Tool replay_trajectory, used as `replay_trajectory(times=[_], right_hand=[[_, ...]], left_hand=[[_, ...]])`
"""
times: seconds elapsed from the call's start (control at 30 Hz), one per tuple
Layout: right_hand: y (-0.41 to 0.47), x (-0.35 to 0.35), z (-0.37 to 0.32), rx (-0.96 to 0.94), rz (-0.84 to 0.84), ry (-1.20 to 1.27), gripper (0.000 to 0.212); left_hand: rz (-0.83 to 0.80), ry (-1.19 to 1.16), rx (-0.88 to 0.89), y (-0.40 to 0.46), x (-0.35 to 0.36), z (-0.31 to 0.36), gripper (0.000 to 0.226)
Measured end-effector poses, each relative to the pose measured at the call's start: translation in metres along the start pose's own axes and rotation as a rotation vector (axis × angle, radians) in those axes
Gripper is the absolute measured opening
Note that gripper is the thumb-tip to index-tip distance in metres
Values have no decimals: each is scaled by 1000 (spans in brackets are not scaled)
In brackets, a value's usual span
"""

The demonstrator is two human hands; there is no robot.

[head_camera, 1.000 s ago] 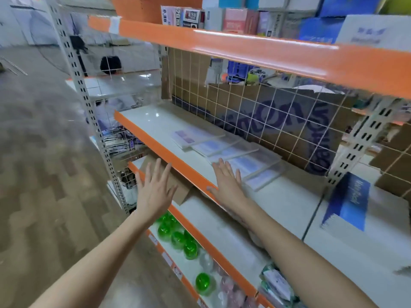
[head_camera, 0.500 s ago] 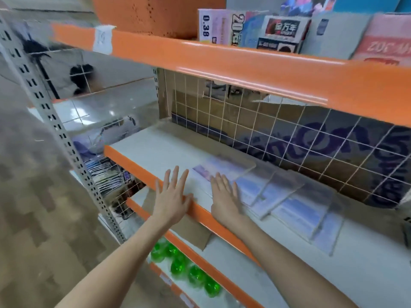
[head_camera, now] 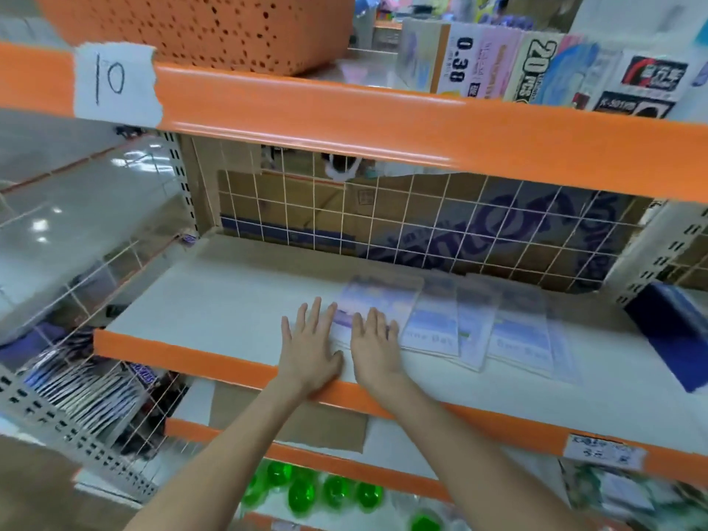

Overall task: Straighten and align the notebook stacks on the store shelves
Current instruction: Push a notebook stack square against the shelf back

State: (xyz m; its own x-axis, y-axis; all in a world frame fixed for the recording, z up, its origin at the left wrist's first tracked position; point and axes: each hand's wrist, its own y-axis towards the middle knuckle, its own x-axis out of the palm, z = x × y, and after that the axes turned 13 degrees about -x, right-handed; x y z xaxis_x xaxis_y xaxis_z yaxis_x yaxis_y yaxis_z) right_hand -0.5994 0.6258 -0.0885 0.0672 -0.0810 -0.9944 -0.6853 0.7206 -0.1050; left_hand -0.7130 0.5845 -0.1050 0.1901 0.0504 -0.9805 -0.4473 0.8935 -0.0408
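Several thin pale-blue notebooks lie fanned and overlapping on the white middle shelf. The leftmost notebook has a purple-and-white cover; another notebook and a third notebook spread to its right. My left hand lies flat, fingers straight, at the leftmost notebook's left edge. My right hand lies flat on that notebook's front part, fingers straight. Both wrists cross the shelf's orange front lip. The picture is motion-blurred.
An orange upper shelf edge with a "10" label hangs above. A wire grid backs the shelf. A dark blue item lies at right. Green balls sit on a lower shelf. A wire basket of packets is at left.
Both hands have moved forward onto the shelf; the left hand came up from the orange lip to the notebook's left edge. The view has turned to face the shelf more squarely.
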Motion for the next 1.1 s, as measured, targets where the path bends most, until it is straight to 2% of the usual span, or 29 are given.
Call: replay_trajectory(times=[0.1,0.33,0.53,0.83,1.1], right_hand=[[-1,-1,-3,14,-31,-2,61],[-18,-9,13,-8,-12,-27,69],[-36,-7,24,0,-6,-35,64],[-41,-10,41,118,127,-54,59],[-84,-36,100,295,347,-107,57]], left_hand=[[8,32,57,8,-1,-2,73],[8,155,209,14,3,13,64],[-21,189,279,7,3,31,62],[48,196,334,-9,-15,61,55],[248,134,549,-11,-33,142,55]])
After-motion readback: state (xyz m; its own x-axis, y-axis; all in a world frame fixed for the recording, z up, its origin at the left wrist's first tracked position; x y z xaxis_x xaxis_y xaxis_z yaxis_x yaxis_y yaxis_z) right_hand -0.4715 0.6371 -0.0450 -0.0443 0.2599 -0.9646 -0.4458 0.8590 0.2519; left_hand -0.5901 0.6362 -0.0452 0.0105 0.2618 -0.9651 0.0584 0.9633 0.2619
